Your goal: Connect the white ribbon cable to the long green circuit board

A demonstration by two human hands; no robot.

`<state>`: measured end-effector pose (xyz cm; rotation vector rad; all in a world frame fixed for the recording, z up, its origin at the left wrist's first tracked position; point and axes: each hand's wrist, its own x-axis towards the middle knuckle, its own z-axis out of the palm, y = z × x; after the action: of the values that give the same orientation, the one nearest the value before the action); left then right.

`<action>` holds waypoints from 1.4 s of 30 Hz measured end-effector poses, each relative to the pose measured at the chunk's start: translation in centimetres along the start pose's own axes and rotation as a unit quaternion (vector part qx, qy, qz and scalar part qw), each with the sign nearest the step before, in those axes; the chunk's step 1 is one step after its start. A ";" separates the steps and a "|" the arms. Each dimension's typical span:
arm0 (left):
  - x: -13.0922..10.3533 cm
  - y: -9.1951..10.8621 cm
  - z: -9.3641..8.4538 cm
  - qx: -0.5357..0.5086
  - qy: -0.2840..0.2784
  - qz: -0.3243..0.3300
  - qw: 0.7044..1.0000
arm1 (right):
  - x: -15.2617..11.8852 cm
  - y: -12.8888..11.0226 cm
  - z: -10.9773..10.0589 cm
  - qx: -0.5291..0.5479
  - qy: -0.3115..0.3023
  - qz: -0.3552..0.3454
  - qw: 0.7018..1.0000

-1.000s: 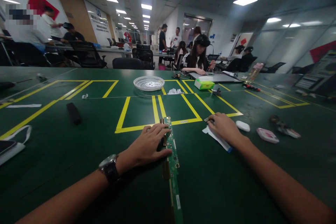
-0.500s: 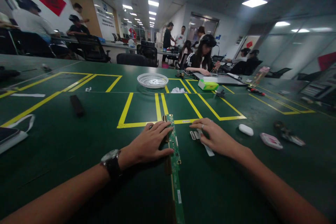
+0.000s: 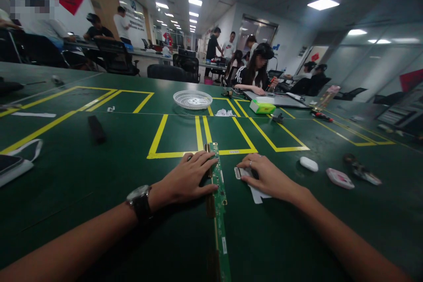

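A long, narrow green circuit board [image 3: 222,218] lies lengthwise in front of me, with brown strips along its left side. My left hand [image 3: 190,176] is spread over its far part, fingertips and thumb resting on the board. To the right of the board, my right hand [image 3: 269,178] has its fingers closed on a white flat ribbon cable [image 3: 259,194]. The cable's connector end [image 3: 237,173] pokes out left of the fingertips, apart from the board. Part of the cable is hidden beneath the hand.
A white plastic basket [image 3: 192,100] and a green box [image 3: 262,106] stand farther back. On the right lie a white case [image 3: 309,164] and a pink case [image 3: 339,178]. A dark bar [image 3: 96,129] lies left. A person [image 3: 253,72] sits across the green table.
My right hand has shifted slightly, and its fingers have drawn in on the cable. The connector end has moved left, nearer the board. My left hand stays on the board.
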<state>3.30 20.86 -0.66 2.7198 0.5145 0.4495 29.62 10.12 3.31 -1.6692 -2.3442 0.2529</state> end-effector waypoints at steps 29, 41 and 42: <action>0.0 0.3 -0.1 0.013 -0.004 -0.009 1.000 | -0.1 -0.3 -0.1 0.124 0.007 0.009 0.992; 0.0 -0.3 0.4 0.018 0.004 0.001 1.000 | 1.4 -0.1 1.2 0.671 0.080 0.154 0.721; 0.0 -0.3 0.5 0.026 0.002 0.002 1.000 | 1.4 -0.3 1.2 0.696 0.078 0.150 0.698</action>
<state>3.39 21.03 -1.20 2.7704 0.5290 0.4491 28.58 11.32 2.38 -1.0476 -0.9646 1.4161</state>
